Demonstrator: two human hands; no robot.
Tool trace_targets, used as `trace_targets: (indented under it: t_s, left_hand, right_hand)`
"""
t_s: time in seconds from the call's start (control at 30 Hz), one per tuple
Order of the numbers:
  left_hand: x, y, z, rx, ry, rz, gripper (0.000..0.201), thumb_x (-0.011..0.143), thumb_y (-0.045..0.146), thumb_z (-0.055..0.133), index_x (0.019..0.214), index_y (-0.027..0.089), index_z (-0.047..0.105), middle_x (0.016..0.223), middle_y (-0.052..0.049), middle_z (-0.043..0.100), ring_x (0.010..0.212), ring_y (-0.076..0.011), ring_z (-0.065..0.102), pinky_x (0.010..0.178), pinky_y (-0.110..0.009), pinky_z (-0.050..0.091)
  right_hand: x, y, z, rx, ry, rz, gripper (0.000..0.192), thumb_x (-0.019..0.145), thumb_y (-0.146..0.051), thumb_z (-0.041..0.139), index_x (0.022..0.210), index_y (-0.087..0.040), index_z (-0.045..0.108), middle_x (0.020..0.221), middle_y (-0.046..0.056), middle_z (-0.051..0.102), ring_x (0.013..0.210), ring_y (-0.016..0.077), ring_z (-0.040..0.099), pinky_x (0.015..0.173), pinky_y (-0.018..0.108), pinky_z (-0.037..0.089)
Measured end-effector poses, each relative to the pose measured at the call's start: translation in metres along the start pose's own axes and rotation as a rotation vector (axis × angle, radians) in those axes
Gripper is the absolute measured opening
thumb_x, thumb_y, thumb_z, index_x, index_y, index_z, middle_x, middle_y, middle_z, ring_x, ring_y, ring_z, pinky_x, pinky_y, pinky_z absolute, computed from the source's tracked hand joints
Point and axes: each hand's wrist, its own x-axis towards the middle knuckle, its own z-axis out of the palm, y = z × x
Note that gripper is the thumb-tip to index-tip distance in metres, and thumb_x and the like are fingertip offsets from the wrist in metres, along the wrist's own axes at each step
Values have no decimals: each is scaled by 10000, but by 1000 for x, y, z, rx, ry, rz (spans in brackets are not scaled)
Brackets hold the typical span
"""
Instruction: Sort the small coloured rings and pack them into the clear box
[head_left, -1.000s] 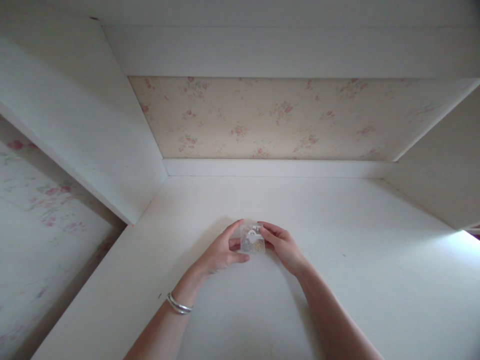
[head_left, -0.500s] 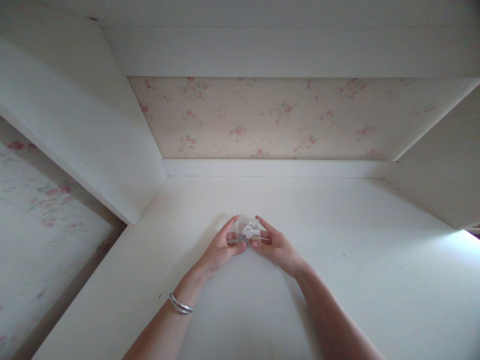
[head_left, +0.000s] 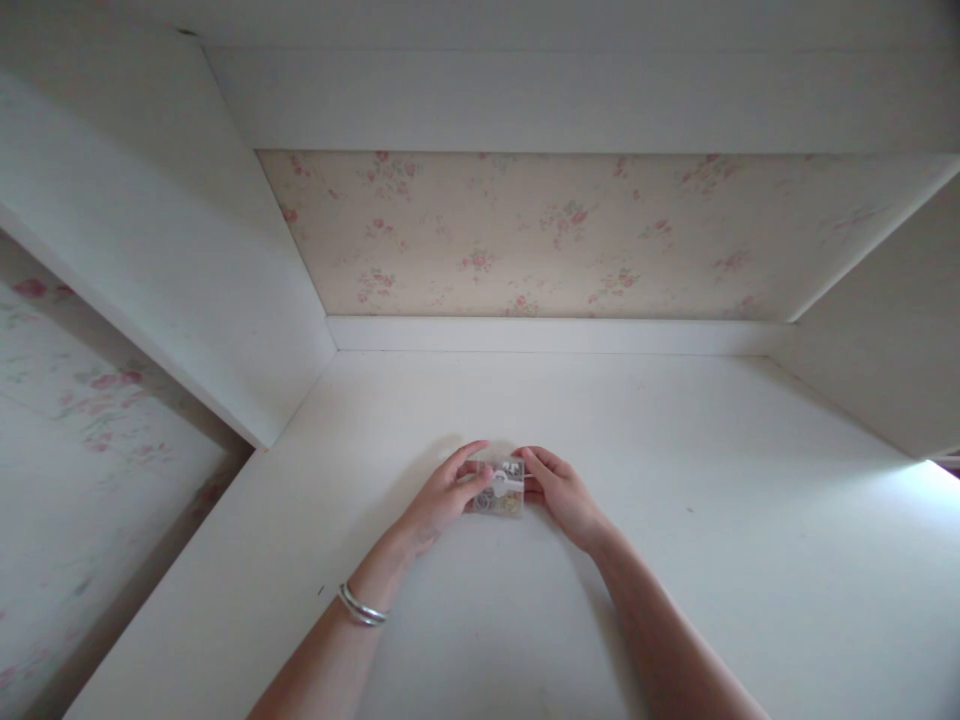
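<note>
A small clear plastic box (head_left: 508, 490) with compartments is held between my two hands. Small silver and gold-coloured pieces show through it, some of them ring-like, too small to name surely. My left hand (head_left: 441, 500) grips the box's left side, its thumb lying across the top face and its fingers behind and under. At the upper right edge, my right hand (head_left: 564, 498) pinches the box between thumb and fingers; part of those fingers is hidden. Two silver bangles (head_left: 361, 607) circle my left wrist.
Beneath the hands spreads a white tabletop (head_left: 712, 580). A white side panel (head_left: 225, 280) stands at left, a grey-white one (head_left: 892, 330) at right. Floral wallpaper (head_left: 525, 235) covers the back, with a white overhead board (head_left: 525, 100) above it.
The box has come slightly nearer to me and lies flatter to view. My left thumb moved from the near edge onto its top; my right thumb moved up to the far right corner.
</note>
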Motion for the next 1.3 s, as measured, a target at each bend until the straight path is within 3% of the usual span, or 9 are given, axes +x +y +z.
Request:
trace_targets:
  t_s: [0.17, 0.5, 0.63, 0.77, 0.9, 1.03, 1.13, 1.3]
  left_hand:
    - [3, -4, -1, 5, 55, -27, 481, 782, 485, 590, 1183, 225, 538, 1020, -68, 602, 904, -197, 577, 715, -313, 499]
    - [4, -7, -1, -13, 79, -17, 386, 778, 453, 597, 1085, 220, 585, 937, -47, 621, 800, -170, 597, 652, -287, 507]
    - [4, -4, 1, -41, 132, 10, 427, 787, 480, 582, 1119, 212, 563, 991, -65, 635, 849, -192, 611, 685, -305, 511]
    - [1, 1, 4, -77, 162, 46, 508, 808, 522, 541, 1222, 233, 484, 1085, -79, 630, 886, -198, 626, 721, -317, 511]
    - [-1, 2, 5, -59, 111, 36, 540, 827, 532, 511, 1279, 251, 420, 1150, -98, 606, 910, -207, 636, 716, -324, 524]
    - [1, -2, 2, -68, 113, 45, 502, 847, 530, 473, 1259, 249, 421, 1183, -116, 572, 873, -186, 643, 661, -311, 543]
    - [5, -6, -1, -84, 128, 36, 458, 854, 504, 475, 1204, 210, 455, 1062, -111, 606, 734, -150, 647, 622, -305, 547]
    - [10, -12, -3, -71, 135, 51, 393, 858, 476, 484, 1096, 163, 507, 923, -84, 616, 634, -118, 623, 613, -287, 538]
  right_hand:
    - [1, 2, 3, -69, 25, 14, 392, 778, -566, 551, 908, -198, 584, 798, 35, 670, 723, 174, 652, 663, 294, 505]
    - [2, 5, 2, -258, 46, -62, 430, 790, -590, 510, 917, -193, 616, 753, 19, 654, 697, 178, 628, 610, 283, 501]
    - [-7, 0, 6, -157, 0, 13, 470, 823, -583, 466, 1129, -235, 543, 878, 30, 642, 713, 170, 637, 626, 306, 523]
    - [-21, 1, 19, -91, -37, 25, 701, 778, -492, 600, 1381, -325, 285, 1164, 57, 550, 705, 144, 635, 668, 344, 543]
    - [-29, 0, 13, -66, 86, -34, 719, 752, -442, 646, 1382, -291, 335, 1148, 49, 559, 690, 119, 620, 714, 331, 540]
    - [-32, -16, -38, -72, 253, -84, 571, 744, -424, 660, 1266, -244, 511, 1010, 33, 647, 657, 117, 610, 654, 278, 541]
    - [-35, -35, -98, -90, 446, -130, 446, 734, -370, 678, 1149, -225, 600, 1001, 33, 662, 661, 106, 613, 617, 220, 538]
    - [-43, -57, -202, -144, 817, -68, 430, 669, -223, 702, 1089, -215, 610, 1074, 59, 639, 595, 103, 619, 568, 218, 558]
